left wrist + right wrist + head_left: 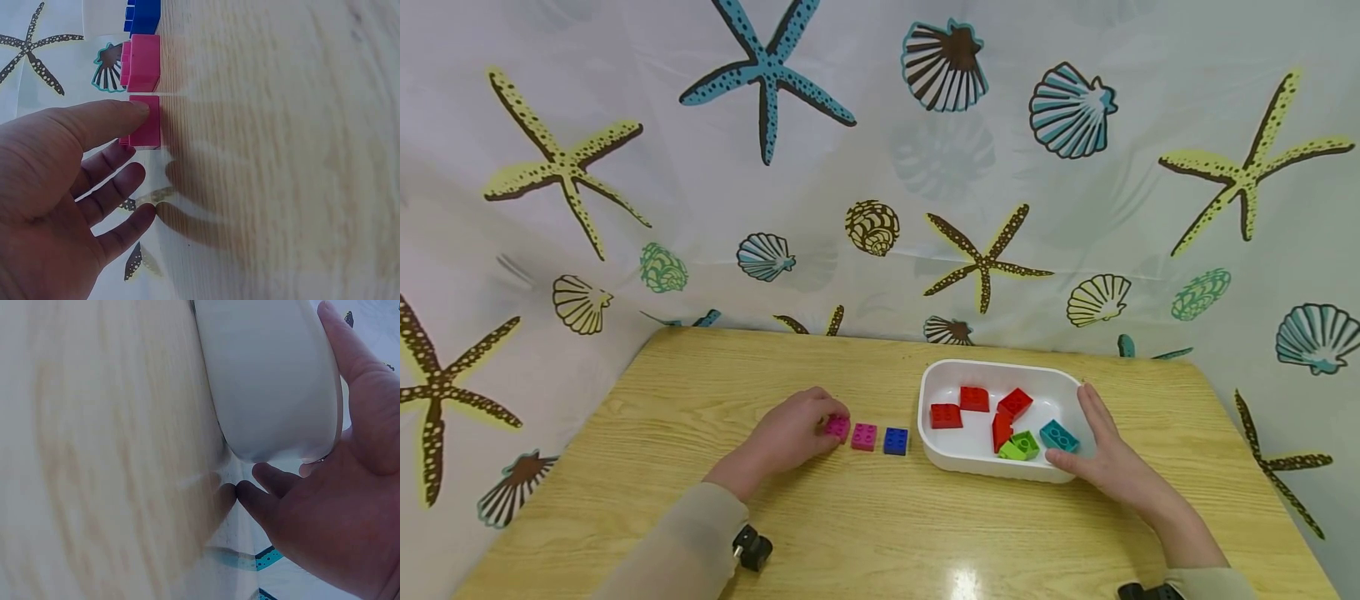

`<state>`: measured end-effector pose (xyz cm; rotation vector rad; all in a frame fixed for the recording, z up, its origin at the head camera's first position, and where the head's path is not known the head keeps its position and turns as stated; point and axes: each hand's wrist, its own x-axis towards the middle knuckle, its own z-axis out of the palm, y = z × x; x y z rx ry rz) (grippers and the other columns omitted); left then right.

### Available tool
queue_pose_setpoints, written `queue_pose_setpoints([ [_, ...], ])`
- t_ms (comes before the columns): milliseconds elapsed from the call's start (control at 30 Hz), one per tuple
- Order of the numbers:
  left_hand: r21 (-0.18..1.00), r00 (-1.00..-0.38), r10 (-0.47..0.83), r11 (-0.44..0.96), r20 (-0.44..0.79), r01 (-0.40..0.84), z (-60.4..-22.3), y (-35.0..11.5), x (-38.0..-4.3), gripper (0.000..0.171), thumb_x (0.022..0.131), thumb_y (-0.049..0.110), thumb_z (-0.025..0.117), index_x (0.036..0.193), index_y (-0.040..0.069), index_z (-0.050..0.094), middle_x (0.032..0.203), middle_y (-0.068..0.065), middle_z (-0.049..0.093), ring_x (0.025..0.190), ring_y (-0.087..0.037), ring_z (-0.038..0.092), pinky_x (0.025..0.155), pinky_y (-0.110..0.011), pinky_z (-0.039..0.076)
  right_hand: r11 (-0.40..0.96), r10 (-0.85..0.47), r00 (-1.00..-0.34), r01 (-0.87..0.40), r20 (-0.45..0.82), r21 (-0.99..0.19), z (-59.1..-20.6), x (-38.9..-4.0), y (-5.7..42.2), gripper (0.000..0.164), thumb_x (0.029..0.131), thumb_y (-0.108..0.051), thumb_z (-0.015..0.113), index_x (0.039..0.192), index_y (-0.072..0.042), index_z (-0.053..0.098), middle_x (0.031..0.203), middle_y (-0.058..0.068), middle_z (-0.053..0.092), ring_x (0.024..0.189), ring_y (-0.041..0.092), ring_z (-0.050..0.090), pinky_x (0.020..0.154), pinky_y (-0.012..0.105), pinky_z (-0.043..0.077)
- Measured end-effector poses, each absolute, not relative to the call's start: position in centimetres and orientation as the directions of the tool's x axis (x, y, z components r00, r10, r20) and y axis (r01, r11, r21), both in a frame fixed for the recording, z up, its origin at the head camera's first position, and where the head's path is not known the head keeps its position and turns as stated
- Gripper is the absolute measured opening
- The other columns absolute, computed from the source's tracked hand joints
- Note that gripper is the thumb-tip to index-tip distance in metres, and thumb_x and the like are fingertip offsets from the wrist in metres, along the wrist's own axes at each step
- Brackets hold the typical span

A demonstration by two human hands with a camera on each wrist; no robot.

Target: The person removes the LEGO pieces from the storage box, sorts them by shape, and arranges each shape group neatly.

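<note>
With thumb and fingertips, my left hand [792, 431] pinches a pink toy building brick [145, 128] that stands on the tabletop. Just right of it, a second pink brick [863, 437] and a blue brick [896, 442] continue a short row, studs up, with small gaps between. My right hand [1112, 462] holds the right end of a white tray [992, 468], thumb over the front rim and fingers along the end wall. Inside the tray lie several red bricks [974, 399], a teal brick [1059, 436] and lime green pieces [1024, 445].
All of this rests on a wooden table [850, 533]. A white curtain [850, 167] printed with starfish and shells hangs behind the table and along its sides. A black wrist camera [752, 548] sits at the left sleeve cuff.
</note>
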<state>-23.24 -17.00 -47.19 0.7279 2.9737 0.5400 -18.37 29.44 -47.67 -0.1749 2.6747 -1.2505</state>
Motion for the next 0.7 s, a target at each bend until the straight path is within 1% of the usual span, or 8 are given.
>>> queue_pose_setpoints([
  [133, 0.339, -0.888, 0.457, 0.828, 0.055, 0.447, -47.2, -17.0, -23.2, 0.031, 0.088, 0.021, 0.081, 0.117, 0.017, 0.072, 0.109, 0.003, 0.061, 0.093, -0.015, 0.058, 0.087, -0.035, 0.052, 0.635, -0.189, -0.976, -0.034, -0.112, -0.772, -47.7, -18.3, 29.5, 0.113, 0.089, -0.046, 0.074, 0.161, -0.026, -0.012, 0.167, 0.006, -0.018, 0.151, 0.045, -0.008, 0.106, 0.079, 0.012],
  [267, 0.339, -0.892, 0.451, 0.833, 0.041, 0.437, -47.2, -17.0, -23.2, 0.041, 0.087, 0.023, 0.082, 0.125, 0.015, 0.069, 0.113, 0.001, 0.061, 0.093, -0.015, 0.057, 0.088, -0.036, 0.052, 0.635, -0.19, -0.976, -0.038, -0.109, -0.771, -47.8, -18.2, 29.5, 0.113, 0.09, -0.045, 0.074, 0.161, -0.026, -0.012, 0.167, 0.005, -0.018, 0.151, 0.044, -0.008, 0.107, 0.079, 0.011],
  [333, 0.338, -0.892, 0.45, 0.834, 0.042, 0.436, -47.1, -17.0, -23.1, 0.046, 0.087, 0.024, 0.082, 0.129, 0.015, 0.067, 0.118, -0.001, 0.06, 0.097, -0.017, 0.058, 0.091, -0.037, 0.052, 0.636, -0.187, -0.976, -0.032, -0.114, -0.771, -47.9, -18.2, 29.5, 0.113, 0.09, -0.046, 0.073, 0.161, -0.026, -0.012, 0.167, 0.004, -0.019, 0.151, 0.044, -0.008, 0.107, 0.078, 0.011],
  [400, 0.337, -0.891, 0.451, 0.832, 0.054, 0.441, -46.8, -16.8, -23.0, 0.048, 0.088, 0.025, 0.081, 0.132, 0.015, 0.066, 0.122, -0.002, 0.059, 0.104, -0.019, 0.058, 0.095, -0.04, 0.052, 0.639, -0.186, -0.976, -0.031, -0.115, -0.769, -47.8, -18.2, 29.5, 0.112, 0.091, -0.046, 0.073, 0.161, -0.025, -0.012, 0.167, 0.004, -0.019, 0.151, 0.045, -0.008, 0.108, 0.078, 0.011],
  [533, 0.332, -0.886, 0.453, 0.825, 0.096, 0.458, -45.8, -16.2, -22.8, 0.045, 0.09, 0.025, 0.078, 0.133, 0.016, 0.065, 0.128, -0.003, 0.059, 0.118, -0.024, 0.056, 0.102, -0.044, 0.048, 0.646, -0.183, -0.976, -0.031, -0.116, -0.762, -47.8, -18.2, 29.5, 0.112, 0.091, -0.047, 0.072, 0.161, -0.025, -0.012, 0.167, 0.004, -0.02, 0.151, 0.045, -0.007, 0.108, 0.078, 0.012],
  [700, 0.347, -0.883, 0.455, 0.814, 0.119, 0.466, -44.3, -14.5, -22.4, 0.045, 0.091, 0.024, 0.078, 0.134, 0.018, 0.065, 0.132, -0.003, 0.058, 0.124, -0.026, 0.054, 0.106, -0.047, 0.045, 0.651, -0.189, -0.976, -0.04, -0.11, -0.758, -47.7, -18.3, 29.6, 0.112, 0.091, -0.047, 0.072, 0.161, -0.023, -0.011, 0.167, 0.005, -0.019, 0.15, 0.045, -0.006, 0.108, 0.078, 0.013],
])
